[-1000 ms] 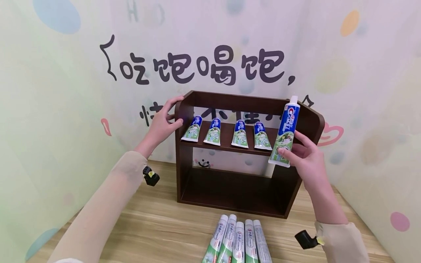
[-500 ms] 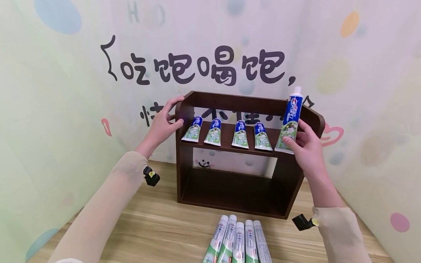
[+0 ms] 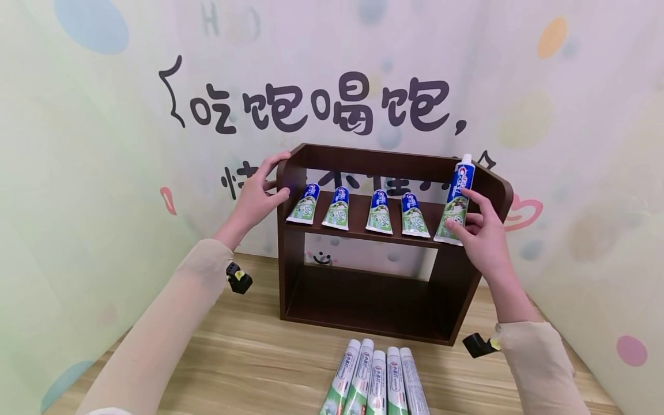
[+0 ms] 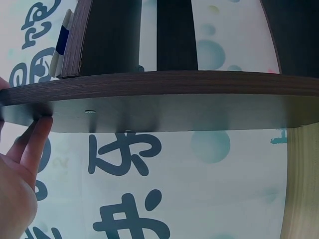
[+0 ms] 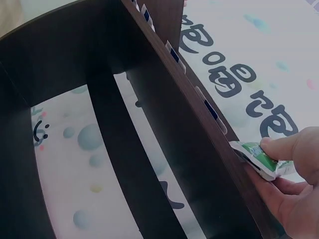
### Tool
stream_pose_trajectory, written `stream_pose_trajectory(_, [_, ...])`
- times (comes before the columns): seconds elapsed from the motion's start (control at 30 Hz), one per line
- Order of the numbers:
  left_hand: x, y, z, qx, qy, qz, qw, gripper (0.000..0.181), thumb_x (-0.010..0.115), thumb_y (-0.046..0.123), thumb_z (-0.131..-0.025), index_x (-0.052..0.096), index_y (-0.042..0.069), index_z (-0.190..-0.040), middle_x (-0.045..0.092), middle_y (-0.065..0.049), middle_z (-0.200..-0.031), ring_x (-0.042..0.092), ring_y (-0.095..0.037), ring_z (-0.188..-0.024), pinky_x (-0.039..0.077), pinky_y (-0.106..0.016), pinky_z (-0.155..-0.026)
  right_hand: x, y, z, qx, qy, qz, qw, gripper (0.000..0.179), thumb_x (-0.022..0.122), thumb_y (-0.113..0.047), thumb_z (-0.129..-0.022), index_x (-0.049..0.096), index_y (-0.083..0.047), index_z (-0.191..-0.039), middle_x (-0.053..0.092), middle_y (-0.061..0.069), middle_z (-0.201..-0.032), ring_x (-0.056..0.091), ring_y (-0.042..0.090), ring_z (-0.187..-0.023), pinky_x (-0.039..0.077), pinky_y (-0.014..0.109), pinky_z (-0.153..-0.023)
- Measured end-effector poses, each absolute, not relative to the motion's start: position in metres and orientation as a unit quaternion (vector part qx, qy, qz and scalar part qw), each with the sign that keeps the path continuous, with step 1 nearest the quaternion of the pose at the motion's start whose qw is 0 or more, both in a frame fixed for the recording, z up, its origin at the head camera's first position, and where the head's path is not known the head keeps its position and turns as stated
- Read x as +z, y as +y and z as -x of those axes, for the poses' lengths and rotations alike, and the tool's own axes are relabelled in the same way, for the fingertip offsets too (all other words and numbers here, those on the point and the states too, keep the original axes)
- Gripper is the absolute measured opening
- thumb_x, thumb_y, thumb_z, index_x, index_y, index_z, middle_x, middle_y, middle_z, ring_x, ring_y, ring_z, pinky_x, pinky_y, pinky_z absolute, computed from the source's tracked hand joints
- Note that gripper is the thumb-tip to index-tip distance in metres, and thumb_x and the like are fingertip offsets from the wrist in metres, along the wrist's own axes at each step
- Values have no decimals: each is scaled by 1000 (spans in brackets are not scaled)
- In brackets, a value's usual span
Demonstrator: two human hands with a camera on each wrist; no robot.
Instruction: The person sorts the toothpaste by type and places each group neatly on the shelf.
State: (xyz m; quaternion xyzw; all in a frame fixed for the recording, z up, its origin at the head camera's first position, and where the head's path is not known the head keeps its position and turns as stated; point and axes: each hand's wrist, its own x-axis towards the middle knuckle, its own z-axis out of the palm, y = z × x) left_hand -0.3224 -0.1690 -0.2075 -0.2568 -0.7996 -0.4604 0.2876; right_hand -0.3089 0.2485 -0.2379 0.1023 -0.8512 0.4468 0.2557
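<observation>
My right hand pinches a blue, white and green toothpaste tube at the right end of the upper shelf. Its flat crimped end is at the shelf's front edge and its white cap points up and back. In the right wrist view, thumb and fingers hold the green part of the tube. My left hand grips the left side panel of the dark brown shelf unit. The left wrist view shows its fingertips against that panel. Several matching tubes lie in a row on the upper shelf.
On the wooden table, several white and green toothpaste tubes lie side by side in front of the shelf unit. A printed cloth backdrop hangs behind it and along both sides. The lower compartment has a dark floor.
My right hand has brought its tube from in front of the shelf up and back to the upper shelf, then lowered and leaned it. The left hand stays on the side panel.
</observation>
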Motion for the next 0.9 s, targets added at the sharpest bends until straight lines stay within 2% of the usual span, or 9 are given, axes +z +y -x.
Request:
stream_pose_trajectory(0.23, [-219,-175,347,-468,-793,258,292,62,60,1,-91,41,18,-148,39,-4,-159,59,-46,-122,56,-54,-94,-238,255,310,435,-864,-116,226,74,67,-29,-93,27,-29,-156,55,29,-135,61,31,-108,49,2,-70])
stream_pose_trajectory(0.4, [-224,-180,359,-467,-792,258,298,63,61,5,-91,42,29,-147,40,5,-158,61,-41,-122,57,-51,-93,-237,259,306,422,-877,-131,190,84,70,-25,-91,21,-26,-158,47,31,-142,54,45,-123,47,1,-73])
stream_pose_trajectory(0.47, [-225,-180,360,-466,-792,258,299,64,61,6,-91,42,31,-146,40,6,-157,62,-41,-121,58,-51,-92,-236,261,305,411,-884,-133,178,87,71,-24,-91,17,-25,-159,44,32,-144,51,47,-126,54,9,-80])
stream_pose_trajectory(0.53, [-225,-180,360,-466,-791,259,299,64,61,5,-91,42,31,-146,40,7,-157,62,-41,-121,58,-51,-92,-236,260,303,398,-891,-135,175,88,71,-24,-91,15,-23,-159,42,32,-145,50,48,-127,59,27,-89])
stream_pose_trajectory(0.6, [-224,-180,359,-467,-792,258,297,64,61,5,-91,42,29,-147,40,5,-157,62,-41,-121,58,-51,-92,-236,259,303,384,-896,-137,177,88,70,-22,-91,14,-20,-160,43,33,-143,50,49,-126,56,46,-97])
stream_pose_trajectory(0.67, [-223,-178,356,-469,-792,258,293,63,61,4,-91,41,26,-148,39,3,-158,61,-43,-122,57,-52,-93,-236,258,302,371,-900,-140,181,88,69,-19,-92,13,-16,-160,43,34,-141,51,49,-124,48,57,-101])
stream_pose_trajectory(0.9, [-209,-170,328,-461,-798,258,288,60,58,3,-91,40,11,-148,38,-10,-158,59,-47,-123,55,-54,-95,-241,255,302,354,-905,-145,186,87,66,-17,-94,10,-11,-160,43,36,-137,50,49,-123,45,58,-104])
